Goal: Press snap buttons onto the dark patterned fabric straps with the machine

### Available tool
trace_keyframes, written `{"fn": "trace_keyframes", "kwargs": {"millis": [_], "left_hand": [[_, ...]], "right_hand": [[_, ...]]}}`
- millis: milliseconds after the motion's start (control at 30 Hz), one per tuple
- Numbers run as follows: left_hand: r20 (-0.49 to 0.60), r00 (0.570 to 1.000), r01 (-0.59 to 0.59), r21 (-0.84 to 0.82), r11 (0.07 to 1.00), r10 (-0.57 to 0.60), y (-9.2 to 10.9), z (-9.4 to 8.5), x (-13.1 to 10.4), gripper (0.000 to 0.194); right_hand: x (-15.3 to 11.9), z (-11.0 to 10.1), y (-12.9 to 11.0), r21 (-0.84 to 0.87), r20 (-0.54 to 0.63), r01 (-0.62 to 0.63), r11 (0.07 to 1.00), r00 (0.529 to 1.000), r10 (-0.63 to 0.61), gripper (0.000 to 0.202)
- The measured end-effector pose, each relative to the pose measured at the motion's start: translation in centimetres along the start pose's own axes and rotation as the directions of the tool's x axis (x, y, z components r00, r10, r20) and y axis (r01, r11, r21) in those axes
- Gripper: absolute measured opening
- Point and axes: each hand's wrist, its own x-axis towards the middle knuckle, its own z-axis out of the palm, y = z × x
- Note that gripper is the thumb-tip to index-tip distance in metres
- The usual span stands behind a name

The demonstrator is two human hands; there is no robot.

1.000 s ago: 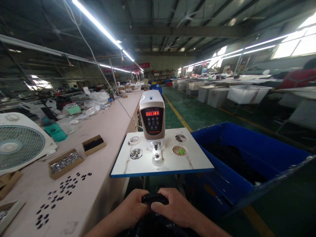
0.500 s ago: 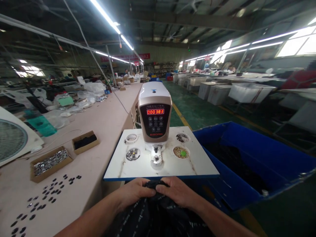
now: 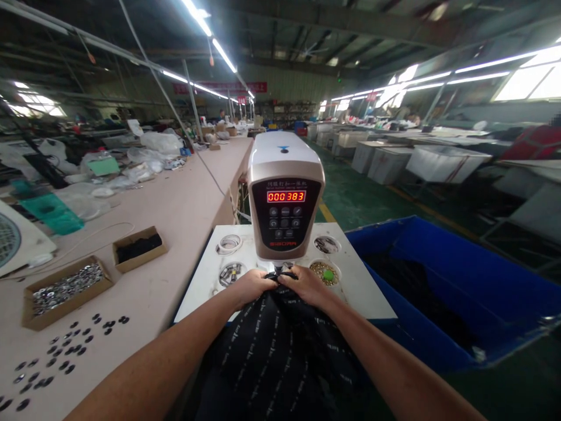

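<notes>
Black fabric with white lettering [image 3: 280, 351] hangs down from both hands. My left hand [image 3: 256, 285] pinches its upper edge on the left, and my right hand [image 3: 302, 282] grips the same edge on the right, close beside it. The held edge is at the working head of a white and gold machine [image 3: 284, 204], whose red display reads 000383. Hands and fabric hide the contact point. Under the machine lies a white plate [image 3: 363, 292] with round wells of small metal parts, one with a green piece [image 3: 328, 275].
On the left table [image 3: 184, 204] stand a carton of metal rings [image 3: 68, 289], a carton of black pieces [image 3: 139, 247] and a fan [image 3: 21, 240]; round dark pieces lie scattered in front. A blue bin [image 3: 438, 257] holding dark fabric is at the right.
Both hands have moved forward with the fabric, from the plate's front edge to beneath the machine head. More fabric shows, and the view has come closer to the machine.
</notes>
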Motion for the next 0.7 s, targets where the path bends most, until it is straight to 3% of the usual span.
{"fn": "trace_keyframes", "kwargs": {"millis": [267, 700], "left_hand": [[-0.061, 0.997, -0.038, 0.059, 0.998, 0.042, -0.3, -0.5, 1.2, 0.025], [-0.074, 0.997, -0.028, 0.105, 0.994, 0.036, -0.9, -1.3, 1.6, 0.033]], "right_hand": [[1.0, -0.1, -0.2, 0.010, 0.015, 0.008, 1.000, 1.000, -0.009, 0.032], [1.1, 0.4, -0.1, -0.052, -0.023, -0.034, 0.998, 0.999, 0.032, 0.028]]}}
